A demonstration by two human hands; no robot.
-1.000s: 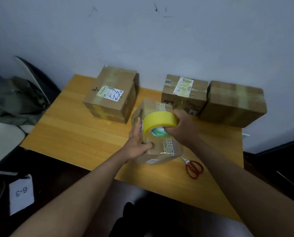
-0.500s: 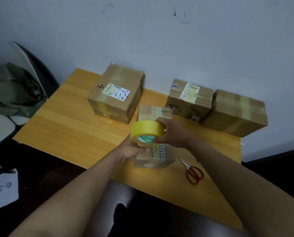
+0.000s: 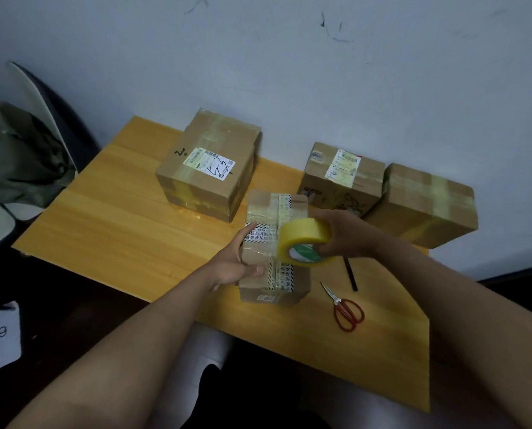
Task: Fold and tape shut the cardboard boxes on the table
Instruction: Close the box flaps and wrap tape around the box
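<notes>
Gripping glossy yellow tape roll (image 3: pixel 305 243) above taped cardboard box (image 3: pixel 274 243).

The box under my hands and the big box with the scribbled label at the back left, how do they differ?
The near box is smaller; the back-left box is bigger and taller. The near box carries black-and-white striped printed tape; the back-left box carries a white label with black scribble. The left hand touches the near box and the tape roll hangs over it; nothing touches the back-left box. Both are brown cardboard, closed, with clear tape.
</notes>
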